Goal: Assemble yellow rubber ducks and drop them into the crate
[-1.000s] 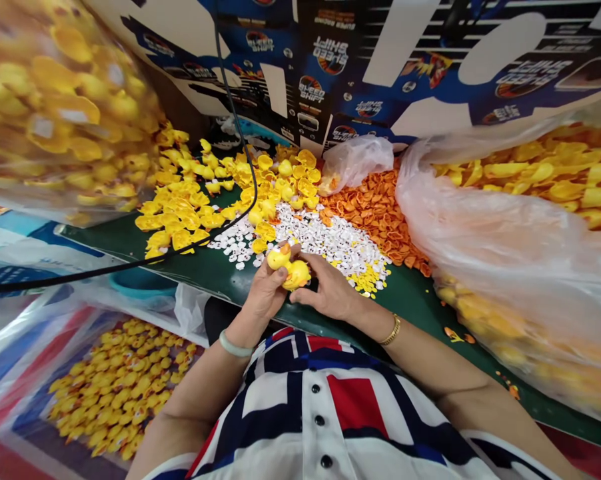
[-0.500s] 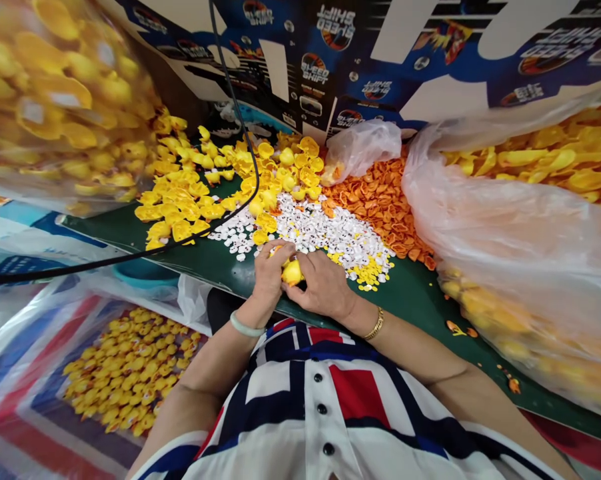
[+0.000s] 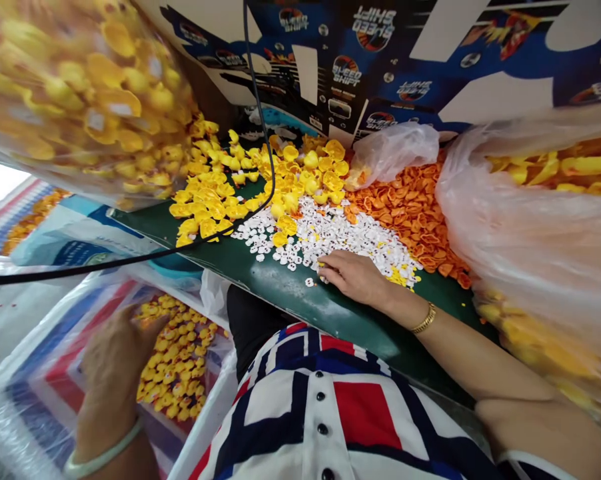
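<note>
Right hand (image 3: pixel 353 277), fingers low and loosely curled, apparently empty, rests at the edge of the white pieces (image 3: pixel 320 237) on the green tabletop (image 3: pixel 340 327); left hand (image 3: pixel 113 360), fingers parted, is over yellow rubber ducks (image 3: pixel 175 353) in a striped bag (image 3: pixel 55 373); whether it holds one cannot be told.

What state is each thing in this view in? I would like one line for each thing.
Left hand: open, fingers spread above the yellow rubber ducks.
Right hand: open, resting on the white dotted pieces.
Yellow rubber ducks: loose, heaped in a striped bag.
White dotted pieces: loose pile on the green table.
Orange pieces: loose pile.
Clear plastic bag: bulging, filled with yellow pieces.
</note>
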Demonstrator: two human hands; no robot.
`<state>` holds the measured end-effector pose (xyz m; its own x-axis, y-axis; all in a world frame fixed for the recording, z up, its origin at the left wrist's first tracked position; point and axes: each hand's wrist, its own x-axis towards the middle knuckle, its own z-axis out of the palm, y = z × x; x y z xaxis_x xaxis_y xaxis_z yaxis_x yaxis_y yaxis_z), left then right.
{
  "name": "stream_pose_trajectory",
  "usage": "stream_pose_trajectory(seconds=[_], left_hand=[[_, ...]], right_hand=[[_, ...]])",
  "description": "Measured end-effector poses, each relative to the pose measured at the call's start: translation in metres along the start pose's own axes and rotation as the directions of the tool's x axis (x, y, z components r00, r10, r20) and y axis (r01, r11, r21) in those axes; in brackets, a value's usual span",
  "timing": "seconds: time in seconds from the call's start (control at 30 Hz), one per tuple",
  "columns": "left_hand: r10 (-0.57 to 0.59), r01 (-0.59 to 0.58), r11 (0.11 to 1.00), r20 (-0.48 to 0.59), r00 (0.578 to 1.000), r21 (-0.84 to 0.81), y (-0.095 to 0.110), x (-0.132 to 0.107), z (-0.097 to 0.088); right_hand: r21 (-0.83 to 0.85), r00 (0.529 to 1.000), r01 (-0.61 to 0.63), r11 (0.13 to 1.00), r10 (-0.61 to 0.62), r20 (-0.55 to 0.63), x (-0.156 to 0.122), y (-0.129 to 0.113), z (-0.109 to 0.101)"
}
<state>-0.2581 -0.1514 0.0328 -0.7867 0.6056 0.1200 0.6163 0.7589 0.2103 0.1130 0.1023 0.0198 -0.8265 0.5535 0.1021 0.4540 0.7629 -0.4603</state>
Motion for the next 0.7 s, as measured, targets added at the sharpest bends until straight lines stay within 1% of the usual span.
stream_pose_trajectory(seconds=[0.03,0.07,0.1,0.13,0.17,0.2,0.23,0.27,0.3,0.33,0.37,0.43,0.47,0.5,0.57,0.63,0.67,0.7], left_hand=[[0.032,-0.026,0.995,-0.058,0.998,0.101,-0.015,0.0,-0.003],[0.066,-0.057,0.992,-0.079,0.995,0.115,-0.021,-0.002,-0.002],[0.094,-0.089,0.994,-0.083,0.992,0.058,-0.017,-0.004,0.002],[0.117,-0.121,0.991,-0.065,0.991,-0.058,-0.004,-0.005,0.008],[0.134,-0.141,0.969,-0.046,0.99,-0.203,0.015,-0.006,0.016],[0.192,-0.185,0.914,-0.017,0.981,-0.362,0.039,-0.006,0.024],[0.23,-0.188,0.841,0.019,0.973,-0.508,0.066,-0.003,0.033],[0.264,-0.17,0.773,0.067,0.962,-0.611,0.092,0.002,0.041],[0.293,-0.146,0.718,0.105,0.95,-0.681,0.118,0.01,0.048],[0.319,-0.136,0.673,0.119,0.94,-0.727,0.142,0.019,0.054],[0.341,-0.151,0.636,0.1,0.935,-0.757,0.163,0.031,0.059],[0.43,-0.263,0.577,0.014,0.903,-0.773,0.201,0.056,0.066],[0.477,-0.339,0.559,-0.041,0.878,-0.757,0.219,0.069,0.069],[0.533,-0.419,0.551,-0.083,0.842,-0.722,0.237,0.08,0.071],[0.641,-0.562,0.555,-0.116,0.759,-0.613,0.272,0.099,0.076],[0.739,-0.671,0.556,-0.078,0.669,-0.491,0.309,0.109,0.08],[0.772,-0.707,0.552,-0.05,0.634,-0.443,0.327,0.112,0.083],[0.791,-0.729,0.545,-0.033,0.611,-0.414,0.344,0.114,0.085]], right_hand=[[-0.027,1.0,0.019,0.999,-0.02,-0.017,0.009,0.0,0.002],[-0.061,0.998,0.044,0.997,-0.046,-0.037,0.019,-0.002,0.005],[-0.103,0.995,0.066,0.992,-0.073,-0.064,0.031,-0.005,0.008],[-0.151,0.991,0.084,0.985,-0.098,-0.089,0.044,-0.008,0.011],[-0.197,0.987,0.096,0.976,-0.119,-0.108,0.057,-0.011,0.014],[-0.236,0.984,0.088,0.968,-0.122,-0.132,0.069,-0.012,0.017],[-0.266,0.982,0.066,0.962,-0.11,-0.152,0.079,-0.012,0.018],[-0.285,0.981,0.029,0.958,-0.082,-0.175,0.088,-0.01,0.017],[-0.292,0.979,-0.02,0.956,-0.04,-0.198,0.094,-0.005,0.015],[-0.286,0.976,-0.074,0.956,0.01,-0.217,0.099,0.001,0.012],[-0.268,0.97,-0.127,0.955,0.064,-0.234,0.101,0.009,0.007],[-0.216,0.954,-0.215,0.952,0.157,-0.256,0.1,0.026,-0.005],[-0.194,0.944,-0.247,0.949,0.191,-0.267,0.098,0.035,-0.011],[-0.18,0.934,-0.276,0.944,0.219,-0.283,0.095,0.043,-0.017],[-0.173,0.909,-0.33,0.928,0.263,-0.324,0.087,0.056,-0.027],[-0.173,0.889,-0.368,0.913,0.291,-0.354,0.078,0.063,-0.032],[-0.173,0.889,-0.369,0.913,0.292,-0.354,0.072,0.065,-0.034],[-0.171,0.896,-0.354,0.92,0.281,-0.344,0.066,0.066,-0.034]])
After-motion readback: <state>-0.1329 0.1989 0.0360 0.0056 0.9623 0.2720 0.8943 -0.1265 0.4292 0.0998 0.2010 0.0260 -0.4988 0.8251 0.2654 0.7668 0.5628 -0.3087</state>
